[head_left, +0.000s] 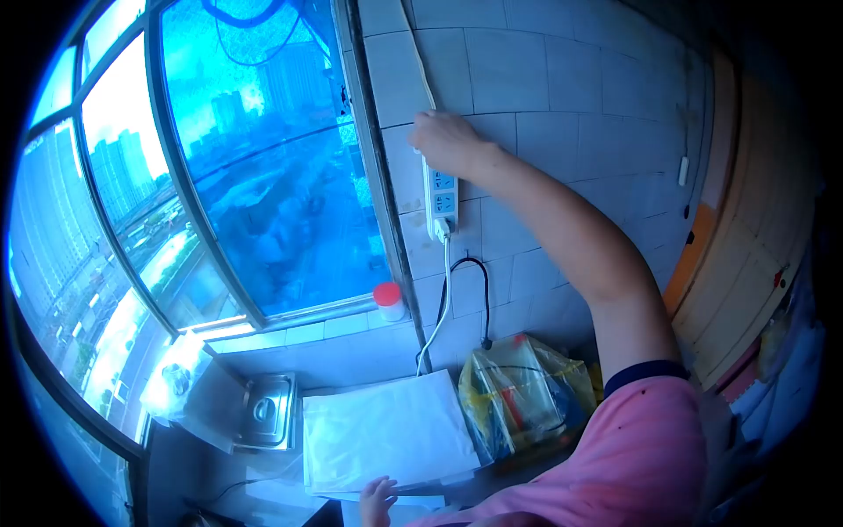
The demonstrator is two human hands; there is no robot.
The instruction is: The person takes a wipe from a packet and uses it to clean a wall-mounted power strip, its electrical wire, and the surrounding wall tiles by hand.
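Up on the tiled wall, my right hand (446, 143) is closed around the upper end of a white power strip (446, 204). Its fingers hide that end, and a cord (420, 57) runs up the wall from there. A white plug (442, 230) sits at the strip's lower end, its cable hanging down. Low in the view, my left hand (378, 502) is open beside the front edge of a flat, white-covered thing (382, 430). It appears to hold nothing.
A yellow plastic bag (518, 391) with things inside stands right of the white-covered thing. A metal container (268, 413) lies to its left. A red-lidded jar (388, 301) stands on the sill by the window (281, 167). A black cable (486, 299) loops below the strip.
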